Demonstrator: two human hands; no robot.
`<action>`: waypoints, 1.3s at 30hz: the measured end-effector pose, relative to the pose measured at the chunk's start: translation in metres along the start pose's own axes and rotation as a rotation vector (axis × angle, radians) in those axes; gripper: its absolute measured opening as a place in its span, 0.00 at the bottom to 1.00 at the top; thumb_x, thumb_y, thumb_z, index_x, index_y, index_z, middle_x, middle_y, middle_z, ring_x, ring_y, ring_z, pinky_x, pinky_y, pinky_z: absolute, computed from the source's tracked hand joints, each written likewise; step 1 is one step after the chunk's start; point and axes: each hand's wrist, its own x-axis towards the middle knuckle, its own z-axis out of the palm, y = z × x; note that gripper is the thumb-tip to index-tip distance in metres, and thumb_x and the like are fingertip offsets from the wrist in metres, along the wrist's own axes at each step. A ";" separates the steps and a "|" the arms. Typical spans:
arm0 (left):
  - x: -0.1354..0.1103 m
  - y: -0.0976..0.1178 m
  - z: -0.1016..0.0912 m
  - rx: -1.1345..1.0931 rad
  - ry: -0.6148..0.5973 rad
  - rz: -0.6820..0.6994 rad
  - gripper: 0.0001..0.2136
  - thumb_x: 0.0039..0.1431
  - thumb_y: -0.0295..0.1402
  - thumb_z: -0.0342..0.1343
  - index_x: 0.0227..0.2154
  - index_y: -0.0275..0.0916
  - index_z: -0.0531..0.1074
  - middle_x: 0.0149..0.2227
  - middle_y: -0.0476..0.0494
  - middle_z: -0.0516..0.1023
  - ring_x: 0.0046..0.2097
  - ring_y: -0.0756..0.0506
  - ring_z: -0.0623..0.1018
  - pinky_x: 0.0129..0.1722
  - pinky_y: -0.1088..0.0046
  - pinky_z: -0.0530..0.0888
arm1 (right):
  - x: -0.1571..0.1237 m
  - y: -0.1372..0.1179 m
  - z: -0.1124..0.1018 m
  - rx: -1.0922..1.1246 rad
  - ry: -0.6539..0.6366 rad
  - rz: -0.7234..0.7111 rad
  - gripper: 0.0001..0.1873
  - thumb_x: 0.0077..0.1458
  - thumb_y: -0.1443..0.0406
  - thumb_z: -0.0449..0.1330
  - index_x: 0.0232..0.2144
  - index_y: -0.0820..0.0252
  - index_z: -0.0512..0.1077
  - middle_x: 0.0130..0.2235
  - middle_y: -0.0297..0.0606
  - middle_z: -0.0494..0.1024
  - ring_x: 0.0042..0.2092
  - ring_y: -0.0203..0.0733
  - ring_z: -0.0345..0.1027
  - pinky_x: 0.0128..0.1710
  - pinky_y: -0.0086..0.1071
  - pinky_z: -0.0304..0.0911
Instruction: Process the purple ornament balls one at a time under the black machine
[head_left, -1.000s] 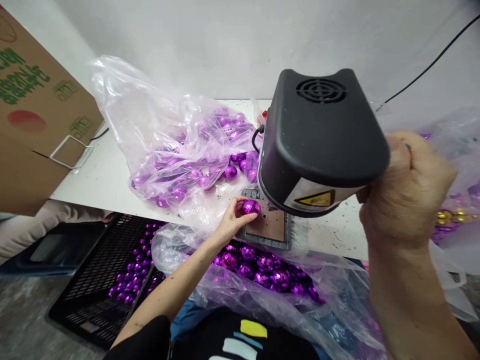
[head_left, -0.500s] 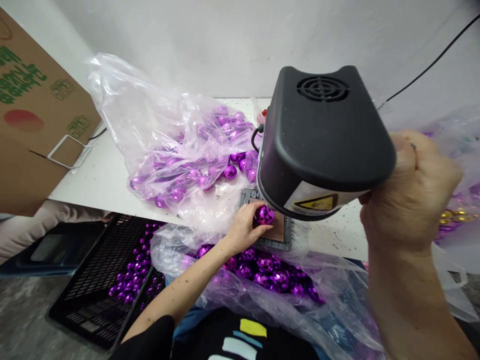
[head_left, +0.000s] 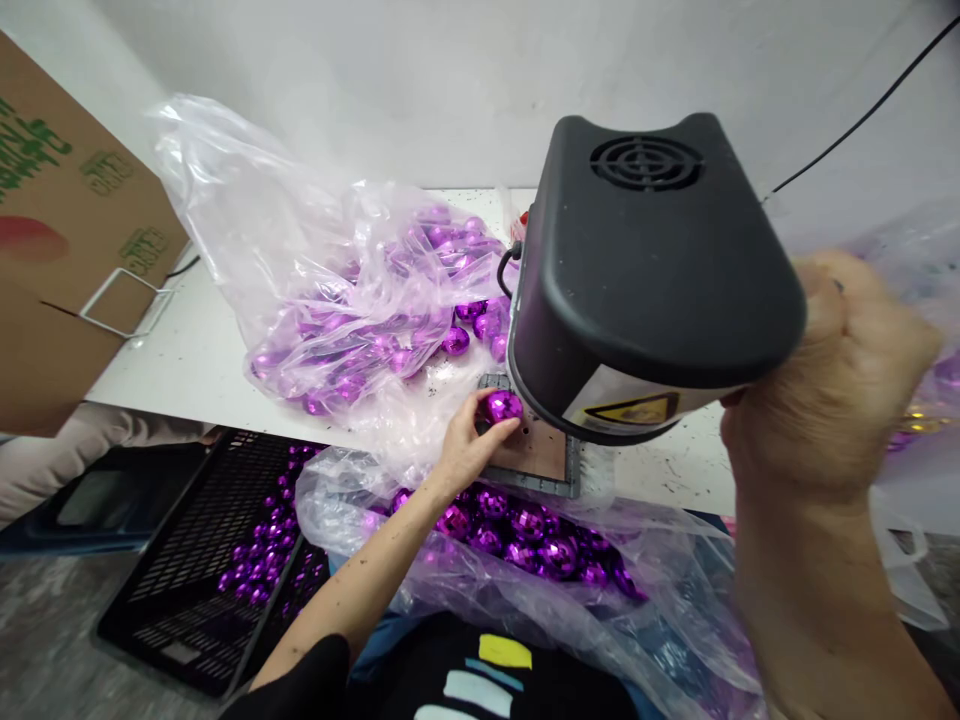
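Observation:
My left hand (head_left: 466,440) pinches a shiny purple faceted ball (head_left: 503,406) between thumb and fingers. It holds the ball over a brown board (head_left: 536,455) set in a grey frame, where a small dark hole shows. Above the board's right side looms a black machine housing (head_left: 660,260) with a round vent grille on top and a yellow warning label. My right hand (head_left: 847,370) is closed in a fist at the housing's right side; what it grips is hidden. In my lap, a clear plastic bag (head_left: 420,580) holds several more purple balls (head_left: 525,525).
On the white table (head_left: 180,370) lies another clear bag (head_left: 247,220) of purple balls. A cardboard box (head_left: 75,260) stands at left. Below is a black crate (head_left: 172,560) with small purple balls, near another person's leg (head_left: 97,445). More bagged decorations (head_left: 922,415) are at right.
My left hand has shifted the ball left and slightly away from me, uncovering the hole in the board. My right hand stays closed beside the machine. The view has shifted slightly.

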 end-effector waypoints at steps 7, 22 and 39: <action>0.000 -0.004 -0.003 -0.041 0.015 -0.056 0.21 0.55 0.43 0.65 0.50 0.42 0.75 0.48 0.41 0.79 0.56 0.36 0.73 0.60 0.53 0.67 | -0.001 -0.001 0.000 0.012 -0.005 -0.002 0.26 0.56 0.44 0.58 0.24 0.61 0.67 0.18 0.25 0.57 0.19 0.24 0.50 0.17 0.24 0.46; -0.010 0.004 0.021 0.350 -0.053 0.238 0.20 0.58 0.42 0.62 0.52 0.43 0.72 0.54 0.37 0.75 0.58 0.34 0.70 0.64 0.48 0.59 | -0.001 -0.002 0.000 0.028 -0.020 0.039 0.26 0.55 0.44 0.59 0.23 0.60 0.66 0.17 0.25 0.57 0.18 0.25 0.50 0.16 0.26 0.45; -0.009 0.015 0.028 0.260 -0.175 0.187 0.20 0.60 0.42 0.60 0.55 0.45 0.70 0.54 0.38 0.74 0.61 0.34 0.69 0.69 0.44 0.51 | -0.002 -0.003 0.000 0.012 -0.007 0.029 0.26 0.55 0.44 0.59 0.23 0.61 0.66 0.20 0.27 0.59 0.22 0.25 0.52 0.22 0.28 0.47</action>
